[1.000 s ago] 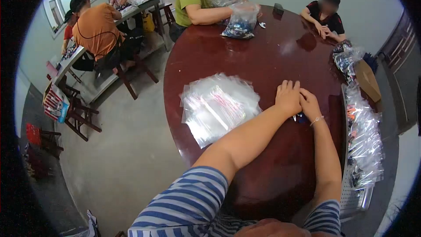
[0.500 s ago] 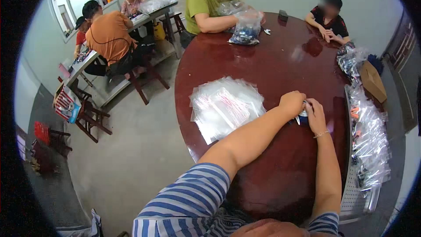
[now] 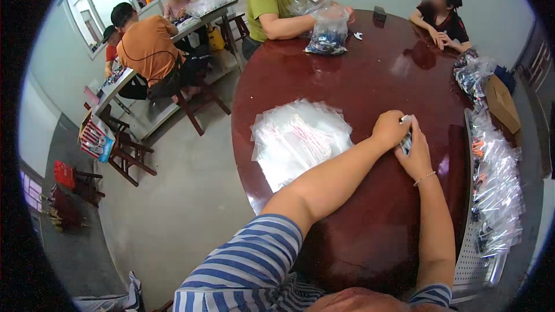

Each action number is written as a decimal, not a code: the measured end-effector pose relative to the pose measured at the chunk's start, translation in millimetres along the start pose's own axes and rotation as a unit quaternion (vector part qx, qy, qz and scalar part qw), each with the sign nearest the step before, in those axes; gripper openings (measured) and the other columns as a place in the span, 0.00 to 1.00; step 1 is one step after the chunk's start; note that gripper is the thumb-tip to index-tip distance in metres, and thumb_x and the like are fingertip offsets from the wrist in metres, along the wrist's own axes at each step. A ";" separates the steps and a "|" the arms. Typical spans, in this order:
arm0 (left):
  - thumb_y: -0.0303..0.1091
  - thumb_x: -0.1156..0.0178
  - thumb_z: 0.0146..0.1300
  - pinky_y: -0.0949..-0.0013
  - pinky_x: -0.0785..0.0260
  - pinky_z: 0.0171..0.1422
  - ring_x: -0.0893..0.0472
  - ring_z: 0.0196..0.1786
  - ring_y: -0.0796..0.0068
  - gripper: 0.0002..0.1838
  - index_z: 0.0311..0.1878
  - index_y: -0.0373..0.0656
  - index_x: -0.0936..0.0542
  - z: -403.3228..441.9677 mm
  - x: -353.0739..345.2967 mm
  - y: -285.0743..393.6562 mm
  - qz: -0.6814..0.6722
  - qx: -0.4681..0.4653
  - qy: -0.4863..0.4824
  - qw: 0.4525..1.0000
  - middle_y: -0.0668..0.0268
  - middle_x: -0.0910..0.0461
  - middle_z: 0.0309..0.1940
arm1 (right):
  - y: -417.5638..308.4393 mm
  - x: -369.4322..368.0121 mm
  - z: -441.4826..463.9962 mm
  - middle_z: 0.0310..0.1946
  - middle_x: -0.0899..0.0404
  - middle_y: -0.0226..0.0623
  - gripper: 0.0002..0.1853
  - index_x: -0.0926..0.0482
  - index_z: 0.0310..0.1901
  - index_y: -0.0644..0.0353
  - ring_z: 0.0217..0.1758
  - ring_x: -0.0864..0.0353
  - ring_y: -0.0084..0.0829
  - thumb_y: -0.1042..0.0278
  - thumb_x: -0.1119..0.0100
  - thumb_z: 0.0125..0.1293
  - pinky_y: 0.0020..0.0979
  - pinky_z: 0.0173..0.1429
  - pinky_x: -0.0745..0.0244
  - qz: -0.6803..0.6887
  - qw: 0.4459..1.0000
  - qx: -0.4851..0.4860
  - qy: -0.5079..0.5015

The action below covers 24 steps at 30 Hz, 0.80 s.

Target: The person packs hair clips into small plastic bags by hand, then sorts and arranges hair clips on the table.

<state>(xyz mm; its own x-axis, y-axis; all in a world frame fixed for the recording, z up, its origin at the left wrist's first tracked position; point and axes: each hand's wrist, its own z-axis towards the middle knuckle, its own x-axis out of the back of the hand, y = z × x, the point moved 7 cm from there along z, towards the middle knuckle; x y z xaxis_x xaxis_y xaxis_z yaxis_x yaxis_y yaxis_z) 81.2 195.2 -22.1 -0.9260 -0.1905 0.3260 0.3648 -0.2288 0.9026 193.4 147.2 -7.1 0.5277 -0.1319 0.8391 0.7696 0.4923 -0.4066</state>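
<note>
My left hand (image 3: 388, 129) is closed at the right part of the dark red table (image 3: 347, 89), its fingers round the end of a small object that shows a white tip. My right hand (image 3: 415, 153), with a bracelet at the wrist, is closed around small dark blue and silver items (image 3: 406, 143) just beside it. Both hands nearly touch, and what lies between them is mostly hidden. Left of my left forearm lies a fanned stack of clear plastic bags (image 3: 300, 138) with pink-red lines.
A perforated metal tray (image 3: 467, 260) with filled clear bags (image 3: 494, 190) runs along the right edge. Beyond it stands a cardboard box (image 3: 502, 104). Across the table, a person in green holds a filled bag (image 3: 327, 37); another person (image 3: 442, 20) sits at the far right.
The small items have come up off the table between my hands, and my right hand has turned around them. The camera view has shifted slightly.
</note>
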 end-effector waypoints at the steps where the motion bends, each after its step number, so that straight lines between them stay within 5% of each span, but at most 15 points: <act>1: 0.41 0.42 0.59 0.56 0.27 0.42 0.18 0.37 0.51 0.15 0.34 0.37 0.18 -3.7 -1.1 5.3 0.011 -0.002 -0.013 1.000 0.50 0.18 0.32 | 13.4 -0.2 2.6 0.59 0.29 0.49 0.40 0.43 0.68 0.58 0.63 0.32 0.50 0.66 0.36 0.55 0.44 0.64 0.36 -0.007 1.000 -0.022 0.018; 3: 0.43 0.39 0.58 0.58 0.27 0.42 0.17 0.36 0.54 0.16 0.35 0.37 0.17 -8.7 -2.5 15.8 0.037 -0.044 -0.036 0.998 0.51 0.18 0.31 | 23.7 7.9 6.8 0.48 0.22 0.48 0.23 0.28 0.57 0.60 0.54 0.25 0.50 0.75 0.40 0.57 0.41 0.56 0.29 -0.037 0.995 0.016 0.094; 7: 0.43 0.34 0.56 0.61 0.27 0.38 0.18 0.32 0.59 0.16 0.35 0.36 0.18 -14.4 -14.1 23.6 -0.014 -0.082 -0.085 0.993 0.53 0.18 0.29 | 49.9 13.4 6.7 0.40 0.20 0.48 0.16 0.25 0.49 0.59 0.43 0.20 0.49 0.75 0.41 0.57 0.41 0.47 0.26 0.068 0.989 -0.032 0.126; 11: 0.42 0.34 0.56 0.61 0.27 0.38 0.18 0.31 0.61 0.16 0.35 0.36 0.18 -15.1 -19.1 16.0 -0.040 -0.032 -0.118 0.992 0.54 0.18 0.28 | 68.2 18.2 -0.4 0.38 0.20 0.43 0.14 0.25 0.49 0.61 0.42 0.20 0.36 0.72 0.42 0.61 0.35 0.48 0.27 0.157 0.966 -0.136 0.152; 14: 0.40 0.36 0.58 0.62 0.27 0.39 0.19 0.31 0.62 0.15 0.36 0.36 0.18 -10.7 -18.4 15.9 -0.016 -0.114 -0.053 0.992 0.56 0.18 0.27 | 77.2 17.5 -2.9 0.40 0.21 0.38 0.15 0.25 0.50 0.63 0.41 0.22 0.29 0.70 0.40 0.61 0.32 0.48 0.27 0.244 0.939 -0.148 0.193; 16: 0.38 0.37 0.59 0.63 0.28 0.40 0.19 0.32 0.64 0.13 0.37 0.36 0.18 -15.2 -16.8 16.0 -0.093 0.012 -0.095 0.991 0.57 0.18 0.29 | 56.7 25.1 -3.3 0.41 0.22 0.36 0.15 0.25 0.50 0.64 0.42 0.23 0.26 0.71 0.41 0.62 0.30 0.49 0.28 0.278 0.931 -0.135 0.196; 18: 0.37 0.39 0.60 0.64 0.28 0.41 0.19 0.34 0.65 0.13 0.38 0.36 0.18 -11.5 -20.1 15.4 -0.100 -0.032 -0.056 0.993 0.57 0.18 0.33 | 29.7 35.9 -5.4 0.40 0.24 0.31 0.13 0.25 0.50 0.63 0.41 0.28 0.18 0.73 0.43 0.64 0.23 0.46 0.30 0.279 0.927 -0.088 0.235; 20: 0.38 0.40 0.61 0.64 0.28 0.42 0.19 0.35 0.66 0.14 0.41 0.36 0.19 -12.6 -21.5 16.0 -0.153 -0.018 -0.067 0.986 0.56 0.18 0.35 | 45.3 21.2 -3.9 0.44 0.22 0.36 0.13 0.25 0.50 0.64 0.45 0.23 0.26 0.73 0.44 0.64 0.26 0.50 0.30 0.305 0.924 -0.119 0.197; 22: 0.37 0.40 0.60 0.61 0.28 0.48 0.19 0.41 0.60 0.14 0.43 0.36 0.19 -12.1 -20.7 7.9 -0.101 -0.037 -0.039 0.993 0.54 0.19 0.38 | 41.0 14.8 0.4 0.49 0.21 0.42 0.12 0.24 0.48 0.64 0.49 0.21 0.38 0.74 0.45 0.64 0.30 0.53 0.29 0.039 0.976 0.046 0.212; 24: 0.36 0.40 0.58 0.57 0.29 0.53 0.21 0.47 0.54 0.15 0.45 0.37 0.19 -14.9 -13.7 15.9 0.042 -0.097 -0.010 0.994 0.52 0.20 0.42 | 45.2 9.2 4.2 0.48 0.21 0.45 0.11 0.23 0.47 0.65 0.49 0.21 0.47 0.74 0.46 0.64 0.33 0.53 0.28 0.034 0.983 0.015 0.181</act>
<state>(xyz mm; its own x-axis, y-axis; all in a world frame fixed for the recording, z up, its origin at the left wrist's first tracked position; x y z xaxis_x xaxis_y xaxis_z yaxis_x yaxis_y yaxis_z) 101.1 179.9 -16.5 -0.8928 -0.1987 0.4042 0.4504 -0.3933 0.8015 231.5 171.9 -16.2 0.6747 -0.3933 0.6245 0.7203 0.5355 -0.4409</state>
